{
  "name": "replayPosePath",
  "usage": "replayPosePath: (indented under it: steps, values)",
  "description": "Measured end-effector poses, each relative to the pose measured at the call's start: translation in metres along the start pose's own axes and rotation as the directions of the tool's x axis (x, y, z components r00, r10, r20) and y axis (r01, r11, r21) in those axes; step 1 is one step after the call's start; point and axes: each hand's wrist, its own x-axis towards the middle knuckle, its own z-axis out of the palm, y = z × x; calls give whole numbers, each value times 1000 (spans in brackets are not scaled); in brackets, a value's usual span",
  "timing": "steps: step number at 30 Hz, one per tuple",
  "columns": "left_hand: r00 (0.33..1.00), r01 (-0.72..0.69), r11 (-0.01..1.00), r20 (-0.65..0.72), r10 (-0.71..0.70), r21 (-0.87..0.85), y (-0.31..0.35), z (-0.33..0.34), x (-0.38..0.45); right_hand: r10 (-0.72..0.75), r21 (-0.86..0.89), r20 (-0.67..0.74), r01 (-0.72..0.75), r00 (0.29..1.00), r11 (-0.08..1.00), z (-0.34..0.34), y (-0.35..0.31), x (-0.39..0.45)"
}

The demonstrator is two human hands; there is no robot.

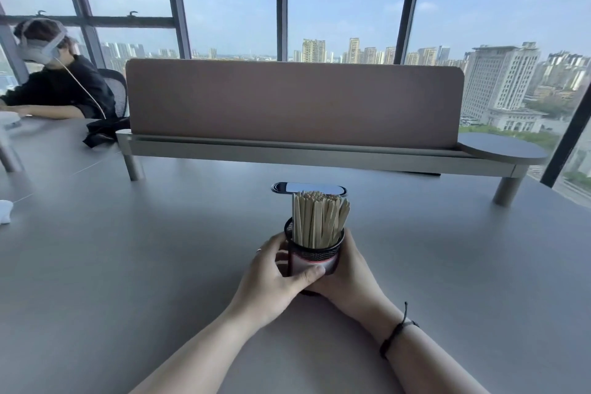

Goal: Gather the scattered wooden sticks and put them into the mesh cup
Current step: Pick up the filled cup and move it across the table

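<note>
Many wooden sticks (318,217), apparently all, in mesh cup (315,254)

Grey table (128,265) fills my view, matte top. Mesh cup (315,257) stands upright on it near centre, close to me, packed with wooden sticks (318,221). Just behind cup, dark phone (308,188) lies flat, screen up. Further back, long desk riser (287,150) stands on round metal legs across table, pinkish divider panel (294,99) rising from it. Far left edge: white crumpled thing (5,216), cannot tell what. Dark cloth bundle (102,133) lies by riser's left end.
</note>
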Motion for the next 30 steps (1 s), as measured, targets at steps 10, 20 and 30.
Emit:
replayPosePath:
  steps: [10, 20, 30]
  values:
    - [993, 44, 999, -107, -46, -19, -31, -8, 70, 45, -125, -59, -52, 997, 991, 31, 13, 81]
    - [985, 38, 994, -173, -21, 100, -68, -19, 156, 73, -183, -58, -82, 996, 980, 57, 31, 179]
    - [982, 65, 985, -184, -34, 162, -82, -19, 183, 73, -207, -59, -84, 996, 975, 65, 42, 207]
